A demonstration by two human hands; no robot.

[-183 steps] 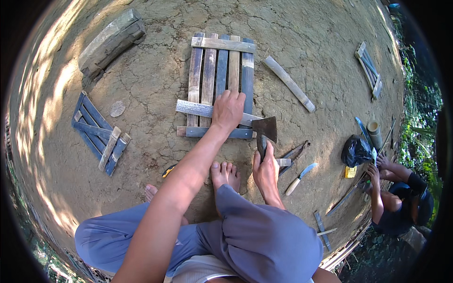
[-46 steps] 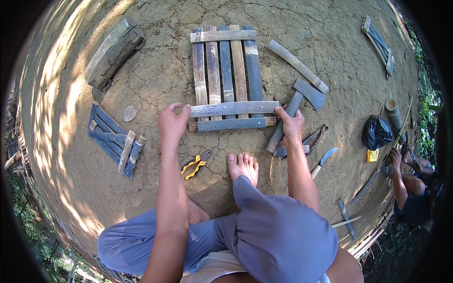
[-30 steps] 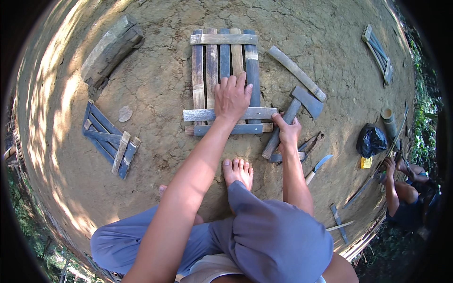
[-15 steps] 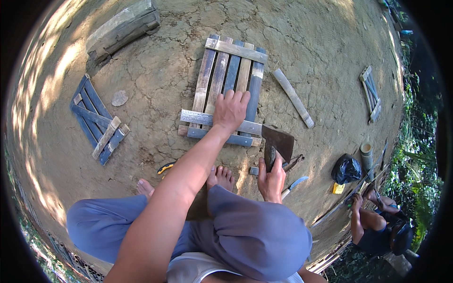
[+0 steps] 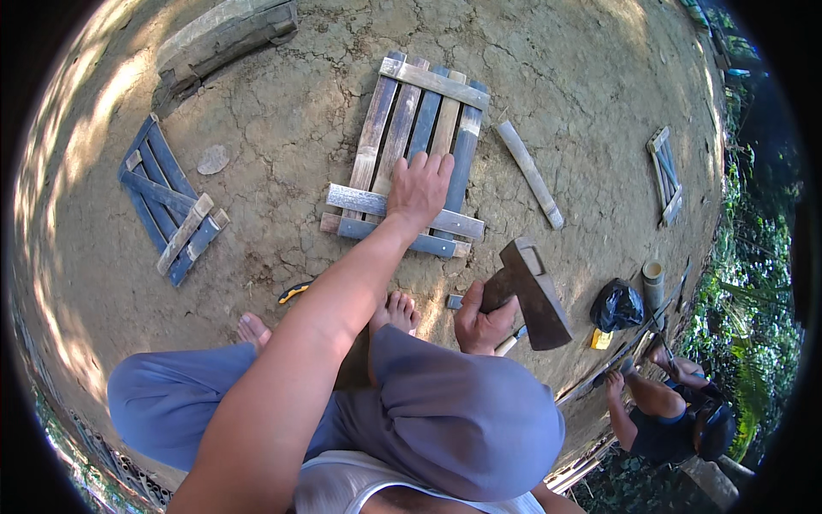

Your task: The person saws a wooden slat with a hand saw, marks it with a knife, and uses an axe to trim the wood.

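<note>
My left hand (image 5: pixel 420 190) presses down on a loose wooden slat (image 5: pixel 355 200), fingers curled over it. The slat lies crosswise on a slatted wooden panel (image 5: pixel 398 120), just above its near crosspiece. The panel lies flat on the ground, with several dark and pale boards running lengthwise. In my right hand (image 5: pixel 484 325) is a hatchet (image 5: pixel 535 294), gripped by its short handle close to the head. Its blade edge points down and to the right, apart from the slat. Most of the handle is hidden by the fist.
A knife (image 5: pixel 511 340) lies partly behind my right hand. A yellow-and-black tool (image 5: pixel 294 292) is by my feet. Around are another wooden frame (image 5: pixel 169 201), a loose stick (image 5: pixel 531 174), a log (image 5: pixel 224 44), a black plastic bag (image 5: pixel 616 306) and a seated person (image 5: pixel 676 403) at right.
The hatchet has come away from the slat's right end, toward me and to the right, and its head has turned over. My left hand stays on the slat.
</note>
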